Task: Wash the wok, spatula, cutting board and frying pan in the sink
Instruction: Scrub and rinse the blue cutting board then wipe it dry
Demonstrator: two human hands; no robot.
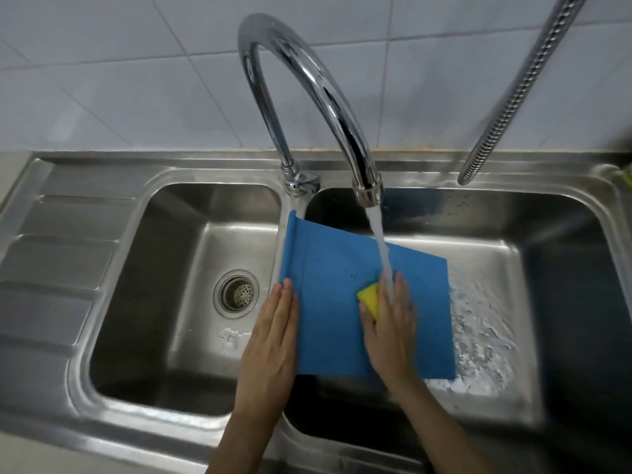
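Note:
A blue cutting board [335, 268] lies tilted in the right sink basin [513, 254], its left edge leaning on the divider between the basins. My left hand [273, 330] rests flat with straight fingers on the board's left edge. My right hand [390, 323] presses a yellow sponge [369, 295] onto the board's face. Water from the chrome faucet [367, 186] streams onto the board and over my right fingers. Foamy water covers the basin floor right of the board. No wok, spatula or frying pan is in view.
The left basin [205, 241] has a round drain strainer [236, 293] and a patch of foam. A ribbed draining board [58, 254] lies at far left. A metal hose [519, 94] hangs at upper right before the tiled wall.

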